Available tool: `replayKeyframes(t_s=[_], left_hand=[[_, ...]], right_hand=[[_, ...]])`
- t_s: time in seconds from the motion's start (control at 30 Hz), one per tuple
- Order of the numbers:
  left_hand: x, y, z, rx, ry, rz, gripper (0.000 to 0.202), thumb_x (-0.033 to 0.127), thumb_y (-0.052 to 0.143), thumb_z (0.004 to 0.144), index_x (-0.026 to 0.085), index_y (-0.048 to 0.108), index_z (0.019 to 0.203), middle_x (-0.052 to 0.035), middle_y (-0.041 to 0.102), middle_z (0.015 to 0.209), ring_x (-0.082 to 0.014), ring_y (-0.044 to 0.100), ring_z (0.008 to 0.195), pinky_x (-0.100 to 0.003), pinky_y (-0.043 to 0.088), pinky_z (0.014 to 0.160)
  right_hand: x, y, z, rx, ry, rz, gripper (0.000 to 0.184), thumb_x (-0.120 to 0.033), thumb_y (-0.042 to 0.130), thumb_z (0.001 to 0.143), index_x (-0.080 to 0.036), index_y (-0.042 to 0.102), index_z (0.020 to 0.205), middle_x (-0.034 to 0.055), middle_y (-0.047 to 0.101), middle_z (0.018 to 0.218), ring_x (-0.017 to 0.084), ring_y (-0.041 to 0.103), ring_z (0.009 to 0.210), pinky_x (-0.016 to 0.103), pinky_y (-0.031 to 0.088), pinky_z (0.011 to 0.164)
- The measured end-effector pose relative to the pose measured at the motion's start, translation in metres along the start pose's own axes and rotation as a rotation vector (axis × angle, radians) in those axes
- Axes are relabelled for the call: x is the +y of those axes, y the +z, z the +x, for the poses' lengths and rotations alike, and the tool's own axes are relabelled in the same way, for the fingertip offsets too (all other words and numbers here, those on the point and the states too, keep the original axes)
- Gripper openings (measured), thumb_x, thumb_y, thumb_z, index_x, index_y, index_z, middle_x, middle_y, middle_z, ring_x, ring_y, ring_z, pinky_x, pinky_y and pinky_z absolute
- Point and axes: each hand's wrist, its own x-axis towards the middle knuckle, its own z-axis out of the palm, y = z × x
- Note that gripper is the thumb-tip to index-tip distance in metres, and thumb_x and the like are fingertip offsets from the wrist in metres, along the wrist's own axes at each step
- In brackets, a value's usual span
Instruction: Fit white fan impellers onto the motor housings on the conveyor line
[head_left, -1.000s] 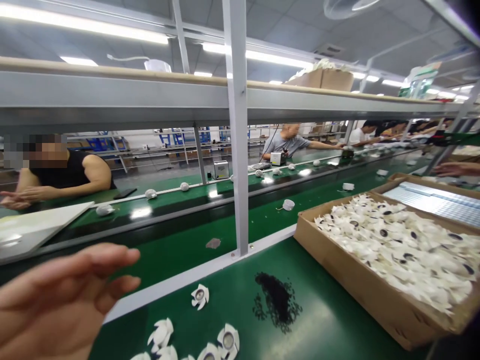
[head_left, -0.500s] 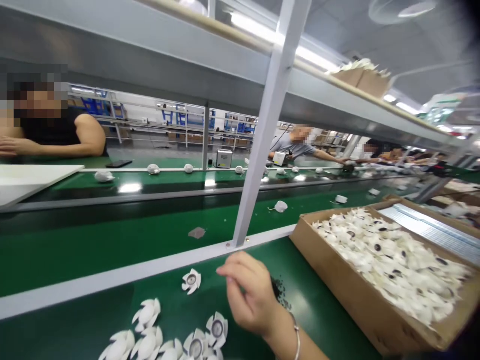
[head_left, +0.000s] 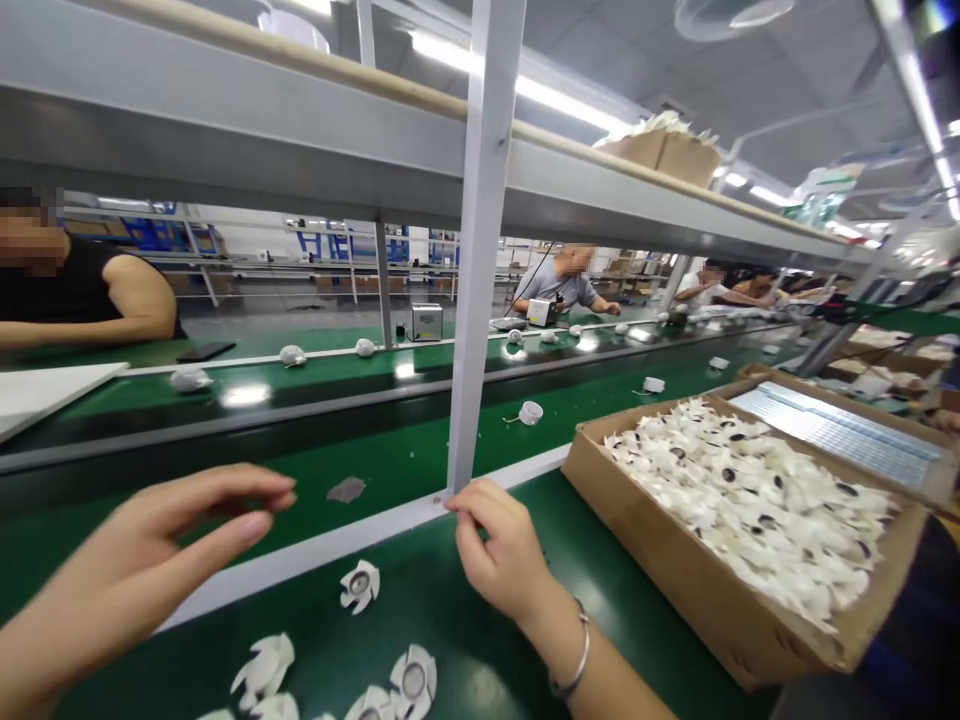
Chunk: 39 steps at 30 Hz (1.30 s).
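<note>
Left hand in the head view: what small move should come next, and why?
Perhaps lower the left hand toward the lone white fan wheel on the green bench: the hand is open with nothing visible in its grasp, and that wheel lies apart, between the two hands. The right hand is curled; whether it holds something small can't be told.

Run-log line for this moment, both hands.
left hand: open, nothing visible in it | right hand: fingertips pinched, contents unclear | bench: white bladed parts, filled carton
</note>
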Motion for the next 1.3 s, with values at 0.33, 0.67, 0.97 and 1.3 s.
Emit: replayKeyframes(t_s=[0.33, 0.67, 0.97, 1.3], left_hand=[[-0.02, 0.063, 0.027, -0.376, -0.011, -0.176, 0.053, 0.052, 0.072, 0.077, 0.021, 0.067, 0.121, -0.0095, 0.061, 0.124, -0.0172, 0.058, 0.087, -0.026, 0.047, 0.068], [-0.015, 0.089, 0.025, -0.624, 0.042, -0.32, 0.053, 0.044, 0.082, 0.07, 0.024, 0.071, 0.117, -0.0055, 0.066, 0.111, -0.015, 0.054, 0.082, -0.025, 0.045, 0.071], [-0.019, 0.104, 0.026, -0.602, 0.098, -0.302, 0.05, 0.049, 0.087, 0.062, 0.03, 0.076, 0.108, -0.0017, 0.07, 0.105, -0.0166, 0.058, 0.084, -0.024, 0.04, 0.067], [-0.022, 0.105, 0.025, -0.631, 0.038, -0.276, 0.05, 0.048, 0.088, 0.06, 0.033, 0.076, 0.107, -0.0002, 0.069, 0.109, -0.0158, 0.059, 0.084, -0.022, 0.041, 0.068]], right_hand=[[0.012, -0.012, 0.001, -0.084, 0.032, -0.119, 0.02, -0.013, 0.051, 0.088, -0.021, 0.07, 0.092, 0.0041, 0.069, 0.089, 0.018, 0.065, 0.081, 0.03, 0.052, 0.073], [0.034, -0.019, -0.007, -0.089, 0.395, -0.299, 0.021, -0.028, 0.055, 0.083, -0.021, 0.075, 0.087, 0.0026, 0.068, 0.074, 0.015, 0.056, 0.055, 0.029, 0.049, 0.058], [0.122, -0.037, 0.037, -0.324, 0.64, -0.721, 0.047, -0.026, 0.055, 0.085, -0.005, 0.06, 0.128, 0.0212, 0.061, 0.119, 0.026, 0.064, 0.097, 0.037, 0.051, 0.087], [0.168, 0.006, 0.095, -0.614, 0.514, -0.864, 0.04, -0.003, 0.055, 0.082, -0.016, 0.063, 0.119, 0.0134, 0.055, 0.128, 0.026, 0.054, 0.114, 0.036, 0.047, 0.089]])
